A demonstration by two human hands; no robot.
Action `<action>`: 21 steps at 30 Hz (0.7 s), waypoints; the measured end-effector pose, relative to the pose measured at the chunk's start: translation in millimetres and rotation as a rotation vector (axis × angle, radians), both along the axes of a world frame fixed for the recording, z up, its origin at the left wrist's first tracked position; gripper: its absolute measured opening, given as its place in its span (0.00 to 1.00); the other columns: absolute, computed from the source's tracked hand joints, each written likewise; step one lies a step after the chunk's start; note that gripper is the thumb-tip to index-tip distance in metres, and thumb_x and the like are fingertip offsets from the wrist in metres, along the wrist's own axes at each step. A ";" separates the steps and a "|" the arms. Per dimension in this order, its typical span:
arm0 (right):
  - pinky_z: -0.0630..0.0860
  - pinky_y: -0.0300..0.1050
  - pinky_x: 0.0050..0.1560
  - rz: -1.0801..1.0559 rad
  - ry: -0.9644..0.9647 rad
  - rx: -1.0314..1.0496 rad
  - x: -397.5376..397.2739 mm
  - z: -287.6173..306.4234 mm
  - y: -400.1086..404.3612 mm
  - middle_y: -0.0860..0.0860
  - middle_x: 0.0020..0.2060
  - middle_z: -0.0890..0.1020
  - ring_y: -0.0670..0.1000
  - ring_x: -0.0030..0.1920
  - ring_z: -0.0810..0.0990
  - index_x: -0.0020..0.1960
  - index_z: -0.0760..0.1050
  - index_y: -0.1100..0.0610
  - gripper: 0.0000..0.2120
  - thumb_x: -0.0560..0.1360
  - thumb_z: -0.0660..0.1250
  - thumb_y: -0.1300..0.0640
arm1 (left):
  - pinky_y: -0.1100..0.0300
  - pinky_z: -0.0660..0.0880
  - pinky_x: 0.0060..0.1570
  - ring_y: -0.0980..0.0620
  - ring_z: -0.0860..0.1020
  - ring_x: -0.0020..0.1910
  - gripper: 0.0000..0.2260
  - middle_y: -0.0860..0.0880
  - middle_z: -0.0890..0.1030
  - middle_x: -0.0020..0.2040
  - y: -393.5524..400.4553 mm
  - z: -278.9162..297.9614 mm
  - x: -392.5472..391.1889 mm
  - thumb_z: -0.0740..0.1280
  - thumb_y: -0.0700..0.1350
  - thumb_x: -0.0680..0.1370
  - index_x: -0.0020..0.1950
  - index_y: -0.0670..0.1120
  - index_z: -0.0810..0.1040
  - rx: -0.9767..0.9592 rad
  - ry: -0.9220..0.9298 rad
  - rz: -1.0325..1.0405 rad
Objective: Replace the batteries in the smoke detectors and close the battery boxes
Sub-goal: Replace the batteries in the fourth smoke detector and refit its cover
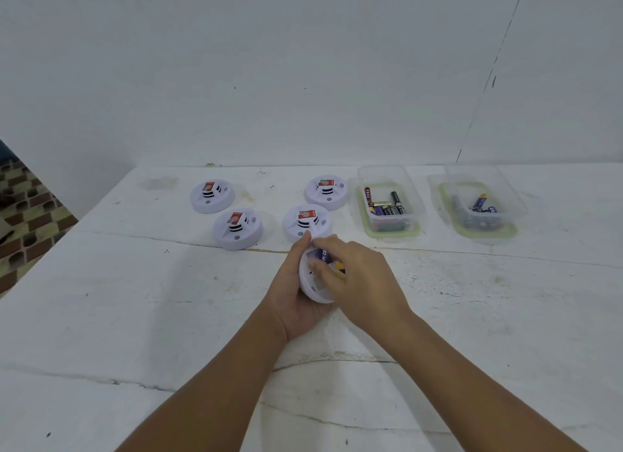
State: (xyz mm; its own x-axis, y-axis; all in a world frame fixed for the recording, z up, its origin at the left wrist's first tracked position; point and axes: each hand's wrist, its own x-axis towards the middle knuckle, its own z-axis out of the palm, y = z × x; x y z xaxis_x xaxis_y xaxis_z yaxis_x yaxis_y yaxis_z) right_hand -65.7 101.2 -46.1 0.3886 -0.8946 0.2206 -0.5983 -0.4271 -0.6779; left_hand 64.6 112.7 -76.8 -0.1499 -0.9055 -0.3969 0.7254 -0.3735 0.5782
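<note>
Beyond, near tub — loose batteries, far tub — fewer.

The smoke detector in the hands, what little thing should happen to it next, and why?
Probably press the battery fully down into its slot. The left hand grips the smoke detector with its back turned up, and the right hand has its fingers on the battery, which shows in the open box. Whether it is seated yet is hidden.
</note>
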 end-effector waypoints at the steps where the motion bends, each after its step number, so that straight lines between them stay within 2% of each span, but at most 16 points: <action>1: 0.75 0.48 0.47 0.005 0.014 -0.005 -0.7 -0.7 -0.2 0.48 0.47 0.83 0.49 0.47 0.79 0.66 0.78 0.44 0.14 0.82 0.65 0.50 | 0.50 0.79 0.57 0.47 0.85 0.54 0.19 0.46 0.85 0.54 -0.2 0.5 -0.1 0.66 0.60 0.81 0.62 0.48 0.82 -0.001 0.001 0.013; 4: 0.78 0.48 0.50 -0.011 0.003 0.013 -4.2 -1.9 -1.5 0.47 0.52 0.85 0.49 0.49 0.82 0.68 0.77 0.45 0.17 0.81 0.65 0.55 | 0.50 0.83 0.50 0.45 0.85 0.53 0.21 0.43 0.85 0.57 -0.2 0.7 -0.7 0.64 0.60 0.82 0.67 0.48 0.80 -0.028 0.005 0.020; 6: 0.78 0.43 0.49 -0.055 -0.062 0.077 -9.5 -0.3 -3.4 0.43 0.53 0.85 0.47 0.49 0.82 0.68 0.77 0.44 0.19 0.79 0.66 0.58 | 0.48 0.83 0.50 0.43 0.85 0.53 0.21 0.42 0.84 0.58 0.2 -0.3 -1.5 0.64 0.59 0.82 0.65 0.46 0.82 -0.030 0.014 0.020; 9: 0.78 0.36 0.45 -0.093 -0.152 0.086 -18.2 2.4 -7.0 0.41 0.50 0.84 0.43 0.49 0.81 0.65 0.80 0.45 0.18 0.78 0.68 0.59 | 0.43 0.78 0.61 0.41 0.82 0.60 0.22 0.41 0.82 0.64 -0.6 -4.3 -0.7 0.64 0.60 0.81 0.66 0.46 0.82 -0.031 0.038 0.040; 11: 0.74 0.29 0.47 -0.100 -0.217 0.050 -23.6 3.4 -9.0 0.39 0.49 0.83 0.40 0.51 0.80 0.64 0.82 0.46 0.15 0.79 0.68 0.59 | 0.40 0.72 0.68 0.39 0.79 0.65 0.24 0.40 0.80 0.69 -1.8 -5.4 -0.3 0.63 0.61 0.81 0.70 0.46 0.80 -0.029 0.037 0.062; 13: 0.72 0.25 0.49 -0.137 -0.298 0.060 -29.3 3.4 -12.7 0.34 0.50 0.82 0.35 0.51 0.79 0.65 0.82 0.48 0.14 0.81 0.67 0.58 | 0.40 0.70 0.71 0.38 0.78 0.65 0.25 0.40 0.80 0.68 -4.5 -5.0 0.5 0.63 0.61 0.82 0.71 0.46 0.79 -0.039 0.015 0.081; 15: 0.74 0.27 0.52 -0.179 -0.372 0.068 -37.4 3.0 -18.5 0.31 0.51 0.80 0.33 0.53 0.79 0.66 0.82 0.47 0.14 0.83 0.66 0.57 | 0.41 0.71 0.69 0.39 0.79 0.62 0.26 0.40 0.81 0.66 -8.9 1.2 -3.8 0.63 0.61 0.82 0.72 0.45 0.78 -0.075 0.012 0.081; 17: 0.77 0.32 0.53 -0.211 -0.424 0.057 -45.2 2.8 -24.7 0.32 0.52 0.82 0.35 0.54 0.80 0.65 0.82 0.47 0.13 0.83 0.66 0.57 | 0.41 0.73 0.67 0.40 0.80 0.60 0.24 0.41 0.81 0.64 -14.6 10.8 -14.4 0.64 0.60 0.81 0.69 0.46 0.79 -0.114 0.005 0.075; 19: 0.78 0.32 0.52 -0.237 -0.501 0.082 -54.1 3.7 -30.9 0.35 0.53 0.83 0.36 0.55 0.81 0.65 0.81 0.47 0.13 0.83 0.66 0.57 | 0.42 0.72 0.69 0.40 0.79 0.63 0.25 0.41 0.80 0.67 -22.3 21.7 -31.7 0.65 0.59 0.81 0.71 0.46 0.78 -0.138 -0.023 0.047; 21: 0.76 0.29 0.50 -0.261 -0.550 0.090 -65.0 4.6 -36.8 0.37 0.53 0.84 0.34 0.54 0.81 0.64 0.81 0.47 0.12 0.83 0.66 0.58 | 0.44 0.73 0.69 0.41 0.79 0.64 0.22 0.40 0.81 0.67 -32.0 29.9 -51.3 0.66 0.57 0.81 0.69 0.45 0.81 -0.153 -0.046 0.011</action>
State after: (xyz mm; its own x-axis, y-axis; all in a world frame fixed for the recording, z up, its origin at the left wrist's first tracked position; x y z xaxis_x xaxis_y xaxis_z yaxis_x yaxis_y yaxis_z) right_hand -130.7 64.3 -41.5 0.0052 -0.9692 0.2462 -0.2277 -0.2409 -0.9435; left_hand 13.3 80.7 -47.0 -0.1247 -0.9574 -0.2604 0.7004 -0.2708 0.6603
